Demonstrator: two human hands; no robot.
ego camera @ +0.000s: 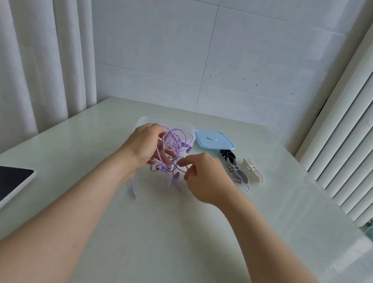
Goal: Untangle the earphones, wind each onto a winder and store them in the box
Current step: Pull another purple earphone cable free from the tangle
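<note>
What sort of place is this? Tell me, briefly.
Probably a home room, not a workshop: a glossy pale table set against a tiled wall, with a white curtain on the left.

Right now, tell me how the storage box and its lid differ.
The storage box is clear plastic; the lid is opaque pale blue. The storage box is partly hidden behind the left hand and the tangled purple earphones it grips; the lid shows whole. The storage box stands open, while the lid lies flat to its right. Both rest on the table and have rounded corners.
</note>
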